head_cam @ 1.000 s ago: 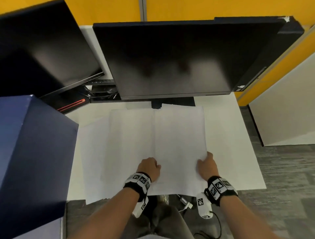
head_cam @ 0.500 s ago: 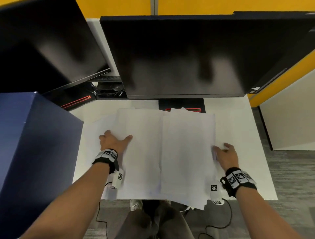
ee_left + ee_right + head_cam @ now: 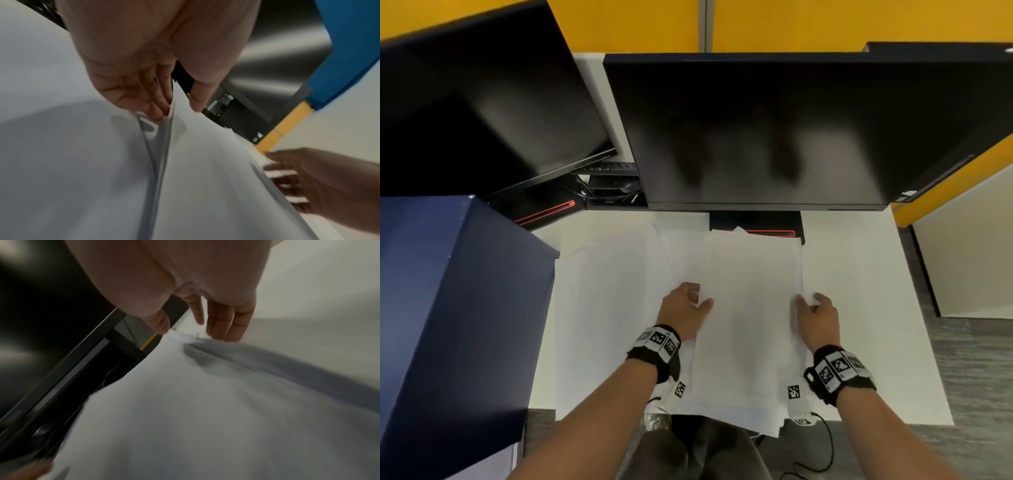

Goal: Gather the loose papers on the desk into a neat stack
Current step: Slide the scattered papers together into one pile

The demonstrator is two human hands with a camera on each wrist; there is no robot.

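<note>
A pile of white papers (image 3: 750,308) lies in the middle of the white desk (image 3: 859,308), its near end hanging over the front edge. My left hand (image 3: 685,305) holds the pile's left edge; in the left wrist view the thumb (image 3: 198,97) lies on top and the fingers (image 3: 152,104) go under lifted sheets (image 3: 205,170). My right hand (image 3: 815,315) holds the right edge, with the thumb (image 3: 160,322) and fingers (image 3: 226,326) on either side of the raised paper (image 3: 205,402). More loose sheets (image 3: 613,291) lie flat to the left.
A large dark monitor (image 3: 774,130) stands right behind the papers, and its base (image 3: 756,226) touches their far edge. A second monitor (image 3: 482,102) is at the back left. A dark blue box (image 3: 455,308) borders the desk's left side. Grey floor (image 3: 979,377) lies to the right.
Both hands have moved inward from wide apart. The left hand has come right from the left sheets to the pile's left edge, and the centre pile is narrower.
</note>
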